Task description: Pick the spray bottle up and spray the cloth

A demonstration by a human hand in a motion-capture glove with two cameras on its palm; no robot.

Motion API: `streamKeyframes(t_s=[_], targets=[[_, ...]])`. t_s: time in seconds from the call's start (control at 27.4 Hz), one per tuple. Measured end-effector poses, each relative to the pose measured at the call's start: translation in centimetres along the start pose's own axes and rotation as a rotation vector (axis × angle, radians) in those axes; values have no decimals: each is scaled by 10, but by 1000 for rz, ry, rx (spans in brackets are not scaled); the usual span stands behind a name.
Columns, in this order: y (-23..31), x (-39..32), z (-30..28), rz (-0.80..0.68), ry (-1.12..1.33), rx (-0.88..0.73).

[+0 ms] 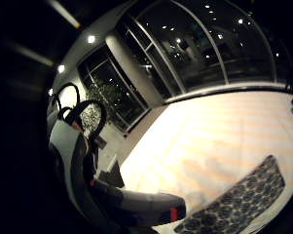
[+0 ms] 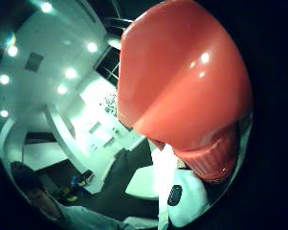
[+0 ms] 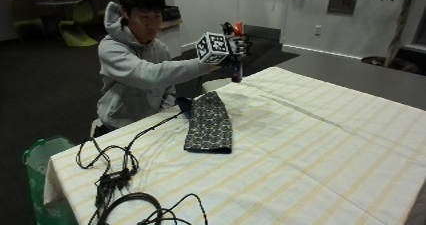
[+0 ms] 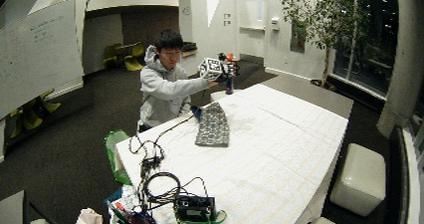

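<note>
The gloved right hand [image 3: 234, 46] is raised at about chest height, off the table's far corner, with its fingers curled round the spray bottle [image 3: 236, 67], holding it upright in the air; the red-orange spray head [image 3: 238, 27] shows above the fingers and the dark lower body hangs below them. In the thumb-side palm view that spray head [image 2: 184, 81] fills most of the picture, close against the palm, its ribbed red collar [image 2: 215, 160] just beneath it. Below the hand and nearer the person lies the cloth [image 3: 208, 122], a dark patterned strip folded lengthwise, flat on the striped tablecloth [image 3: 319, 150] and well apart from the bottle; the little-finger-side palm view looks down across the same tablecloth [image 1: 219, 131] to the cloth [image 1: 238, 200]. The person's bare left hand is hidden behind the table edge near the cloth's upper end, so its state cannot be told. Farther from the hand, at the table's near end, black cables [image 3: 123, 185] lie coiled on the tablecloth, and a green bag [image 3: 43, 175] stands beside the table.
</note>
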State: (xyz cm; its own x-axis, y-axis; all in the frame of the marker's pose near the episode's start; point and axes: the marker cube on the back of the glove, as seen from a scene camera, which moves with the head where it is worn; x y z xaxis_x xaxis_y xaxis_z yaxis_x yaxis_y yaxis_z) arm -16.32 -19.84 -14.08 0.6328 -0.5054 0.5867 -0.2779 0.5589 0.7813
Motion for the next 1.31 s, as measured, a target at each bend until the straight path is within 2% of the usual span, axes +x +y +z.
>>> streamKeyframes(t_s=[0.33,0.66,0.8,1.09,1.31], targets=[[52,57,87,90,0,-8],[87,93,123,96,28,-14],[98,98,124,111,34,-62],[122,99,95,139,90,-432],[122,101,55,152,103,-456]])
